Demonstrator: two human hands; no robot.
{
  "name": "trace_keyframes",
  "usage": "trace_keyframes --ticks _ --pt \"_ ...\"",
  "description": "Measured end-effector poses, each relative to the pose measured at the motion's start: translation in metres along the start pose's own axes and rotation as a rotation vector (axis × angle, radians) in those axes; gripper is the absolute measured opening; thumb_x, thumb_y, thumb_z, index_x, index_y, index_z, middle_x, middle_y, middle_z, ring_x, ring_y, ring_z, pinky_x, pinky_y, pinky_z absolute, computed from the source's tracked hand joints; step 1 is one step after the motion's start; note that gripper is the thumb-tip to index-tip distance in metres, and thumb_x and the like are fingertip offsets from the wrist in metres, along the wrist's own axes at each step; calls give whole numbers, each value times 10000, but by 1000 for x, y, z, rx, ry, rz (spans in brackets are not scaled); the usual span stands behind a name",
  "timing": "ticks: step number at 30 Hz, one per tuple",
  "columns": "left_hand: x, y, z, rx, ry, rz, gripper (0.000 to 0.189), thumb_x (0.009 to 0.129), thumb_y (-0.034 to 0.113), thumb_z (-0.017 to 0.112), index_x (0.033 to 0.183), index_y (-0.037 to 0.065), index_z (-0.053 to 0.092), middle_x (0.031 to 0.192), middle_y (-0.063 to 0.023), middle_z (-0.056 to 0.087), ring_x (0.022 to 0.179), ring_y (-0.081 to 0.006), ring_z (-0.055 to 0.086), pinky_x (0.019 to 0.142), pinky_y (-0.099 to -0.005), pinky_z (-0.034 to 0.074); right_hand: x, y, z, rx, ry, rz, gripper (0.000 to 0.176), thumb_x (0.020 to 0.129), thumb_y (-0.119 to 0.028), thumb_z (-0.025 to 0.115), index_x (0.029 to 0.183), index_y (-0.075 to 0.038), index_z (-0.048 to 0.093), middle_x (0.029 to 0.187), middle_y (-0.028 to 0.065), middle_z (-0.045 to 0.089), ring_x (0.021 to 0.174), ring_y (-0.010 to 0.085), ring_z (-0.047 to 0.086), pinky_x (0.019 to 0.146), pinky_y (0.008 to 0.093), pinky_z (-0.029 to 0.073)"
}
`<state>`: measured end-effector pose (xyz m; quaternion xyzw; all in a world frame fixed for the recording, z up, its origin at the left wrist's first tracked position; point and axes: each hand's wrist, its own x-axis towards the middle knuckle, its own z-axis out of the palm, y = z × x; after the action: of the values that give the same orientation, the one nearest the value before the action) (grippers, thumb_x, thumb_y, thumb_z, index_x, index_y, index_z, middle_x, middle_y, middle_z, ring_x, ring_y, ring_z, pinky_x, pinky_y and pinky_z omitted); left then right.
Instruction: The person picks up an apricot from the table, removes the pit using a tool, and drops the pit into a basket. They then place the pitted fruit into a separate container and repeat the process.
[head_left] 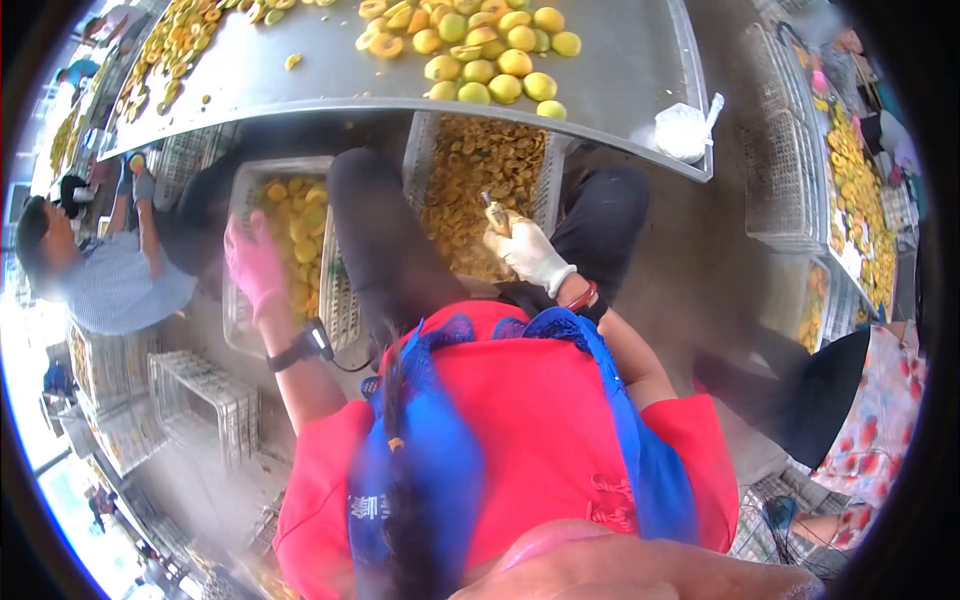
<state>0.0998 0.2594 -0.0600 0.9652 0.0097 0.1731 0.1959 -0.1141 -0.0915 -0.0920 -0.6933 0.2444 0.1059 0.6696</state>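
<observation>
**Hands over two fruit crates**

Left hand [255, 265], pink-gloved and blurred, lies over a white slatted plastic crate [342, 300] of yellow fruit halves [300, 225]; grip cannot be told. Right hand [530, 255], white-gloved, is closed round a small metal-tipped tool [497, 213], with a white crate of brownish pits [549, 190] at its 12 o'clock. Grey steel table [330, 70] lies beyond.

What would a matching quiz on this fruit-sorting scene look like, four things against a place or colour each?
Things:
1 left glove
2 tool
3 shirt
4 whole fruit

Place or colour:
a on the table
b red
c in the right hand
d pink

Pairs: 1-d, 2-c, 3-b, 4-a
</observation>
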Motion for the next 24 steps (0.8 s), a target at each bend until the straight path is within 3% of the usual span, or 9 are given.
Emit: trace_keyframes --ticks 2,6,7,12,13,15,21,23,24 --pt "16 64 11 -160 -97 173 575 994 451 524 1375 21 520 1334 -193 583 1276 -367 513 1059 -440 412 3 2 -2 -63 23 -14 254 932 -214 634 1088 -17 595 803 57 612 677 150 569 629 341 466" --pt "46 192 65 -646 -589 31 511 976 407 555 1337 46 556 1296 -204 603 1158 -355 594 971 -423 472 0 2 -8 -135 72 -95 305 919 -228 624 1117 1 593 832 121 657 704 231 626 671 384 494" --pt "61 212 98 -445 -460 290 549 971 460 542 1342 56 551 1291 -215 603 1139 -384 597 968 -454 468 -1 -2 -13 -157 66 -76 304 912 -230 625 1107 1 601 833 137 662 706 248 635 676 387 501" --pt "95 318 190 -19 -614 379 709 961 648 351 1321 78 573 1305 -241 599 1217 -407 566 1036 -516 409 -7 2 -23 -193 56 59 239 908 -274 639 934 -40 681 750 184 633 690 313 668 621 413 526" --pt "98 333 195 32 -672 357 722 955 653 355 1316 68 576 1304 -243 601 1216 -408 569 1040 -518 402 10 50 -27 -751 80 -602 226 947 -250 602 931 -31 653 670 143 607 597 252 639 552 393 494" --pt "100 349 209 57 -676 354 680 954 592 379 1269 43 627 1279 -241 619 1201 -399 585 1036 -480 410 -8 8 -25 67 84 20 247 968 -250 591 914 -9 584 608 84 570 458 169 548 455 350 435" --pt "116 349 250 42 -850 339 807 826 653 590 1348 38 558 1381 -239 555 1285 -361 538 1070 -454 407 -5 9 -34 49 127 68 251 965 -263 582 891 -25 600 643 103 581 557 193 595 547 376 471" --pt "114 344 250 4 -866 365 847 799 635 650 1375 28 519 1374 -241 560 1282 -365 539 1070 -439 411 5 37 -32 -303 134 -277 178 926 -203 591 936 -29 631 705 148 609 644 294 633 605 421 489" --pt "115 344 251 -26 -863 359 865 791 623 675 1389 24 497 1366 -239 566 1278 -366 542 1069 -433 413 5 32 -33 -283 144 -246 165 912 -185 592 955 -32 637 718 158 610 667 316 637 618 432 492"
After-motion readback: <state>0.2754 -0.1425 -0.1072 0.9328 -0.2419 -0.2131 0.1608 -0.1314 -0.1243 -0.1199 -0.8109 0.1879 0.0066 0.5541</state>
